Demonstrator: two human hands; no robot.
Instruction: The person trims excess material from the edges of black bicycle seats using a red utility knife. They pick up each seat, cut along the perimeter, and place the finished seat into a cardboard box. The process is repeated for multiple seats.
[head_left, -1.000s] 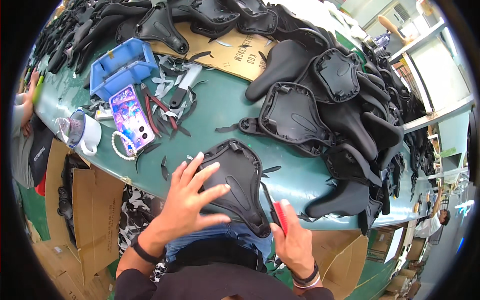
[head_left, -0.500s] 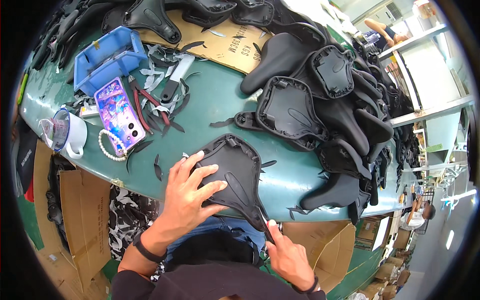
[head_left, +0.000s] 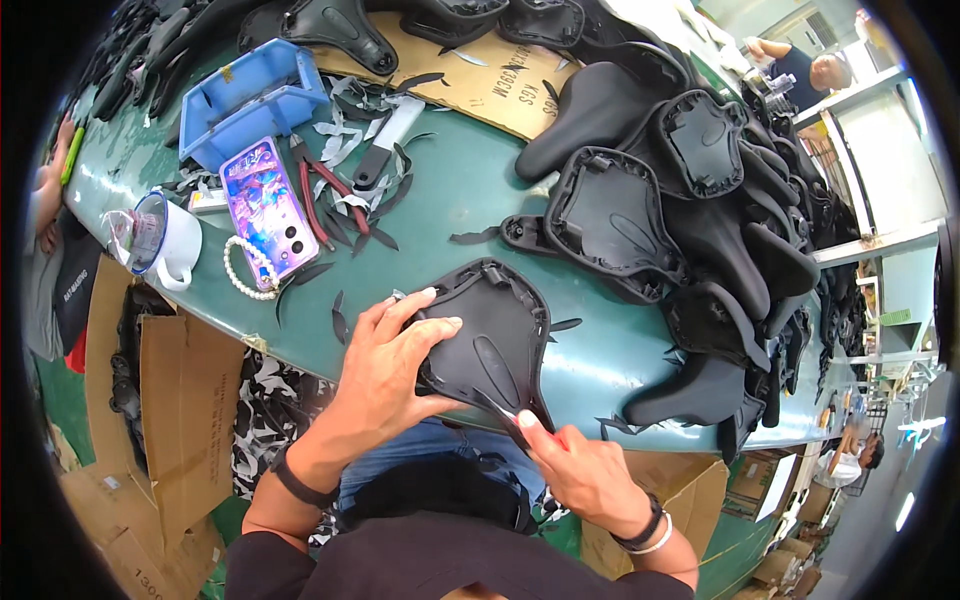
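Note:
A black bicycle saddle (head_left: pixel 497 335) lies underside up at the near edge of the green table (head_left: pixel 455 195). My left hand (head_left: pixel 385 365) grips its left edge, fingers spread over the underside. My right hand (head_left: pixel 580 470) holds a red-handled cutting tool (head_left: pixel 520 425) whose tip meets the saddle's narrow near end. Black trimmed strips lie scattered around the saddle.
A heap of black saddles (head_left: pixel 700 210) fills the right side. To the left are a phone in a colourful case (head_left: pixel 265 210), a white bead bracelet (head_left: pixel 250 270), a white mug (head_left: pixel 165 240), red pliers (head_left: pixel 325 195), a blue bin (head_left: pixel 250 100) and cardboard (head_left: pixel 470 75). Another person (head_left: pixel 45 190) stands far left.
My right hand has come in from the lower right and brought the red tool to the saddle's near tip. My left hand has shifted its hold along the saddle's left edge.

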